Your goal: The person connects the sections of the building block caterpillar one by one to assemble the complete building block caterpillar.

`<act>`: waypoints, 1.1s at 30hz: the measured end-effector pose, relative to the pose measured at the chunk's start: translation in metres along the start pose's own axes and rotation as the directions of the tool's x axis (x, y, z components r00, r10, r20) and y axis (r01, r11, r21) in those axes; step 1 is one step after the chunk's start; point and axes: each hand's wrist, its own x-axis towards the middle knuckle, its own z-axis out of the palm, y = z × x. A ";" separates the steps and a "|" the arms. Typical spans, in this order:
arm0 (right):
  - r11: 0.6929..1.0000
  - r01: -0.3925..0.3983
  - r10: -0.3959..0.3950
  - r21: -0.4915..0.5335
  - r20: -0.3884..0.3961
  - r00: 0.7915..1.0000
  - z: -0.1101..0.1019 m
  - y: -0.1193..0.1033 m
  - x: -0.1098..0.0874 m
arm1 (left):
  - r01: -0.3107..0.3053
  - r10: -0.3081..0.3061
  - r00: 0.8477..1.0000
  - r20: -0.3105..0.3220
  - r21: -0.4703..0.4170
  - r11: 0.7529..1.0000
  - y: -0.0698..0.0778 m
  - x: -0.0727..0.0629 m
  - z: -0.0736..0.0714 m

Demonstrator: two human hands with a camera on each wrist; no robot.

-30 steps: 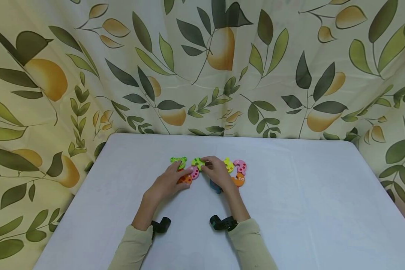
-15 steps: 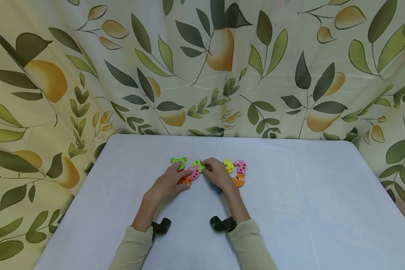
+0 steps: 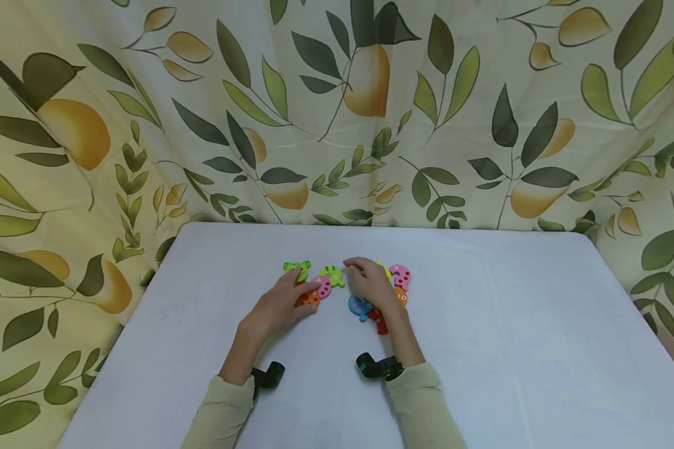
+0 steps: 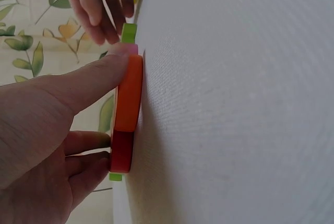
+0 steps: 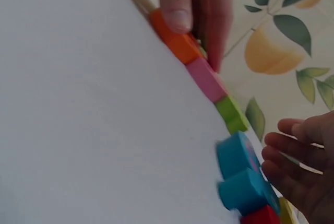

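Note:
Flat painted wooden puzzle pieces lie joined in a wavy row on a white-covered table. My left hand rests over the left part: its thumb lies on the spotted orange piece and pink piece, while other fingers touch the red piece. A green piece shows past those fingers. Adjoining the pink one is a striped green piece. Just right of it my right hand hovers with loosely bent fingers, holding nothing. Below that hand sits a blue piece.
To the right, partly behind the right hand and wrist, are a red piece, an orange piece, a pink piece and a yellow one. A leaf-and-fruit patterned curtain hangs behind the table's far edge.
My right hand has let go of the striped green piece and moved right, uncovering the blue and red pieces. That green piece has shifted slightly down against the pink. My left hand stays put.

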 end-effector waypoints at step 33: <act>0.996 -0.082 0.085 0.041 -0.083 0.993 -0.035 0.012 -0.005 | 0.015 -0.015 1.000 -0.010 0.020 1.000 0.001 0.002 0.004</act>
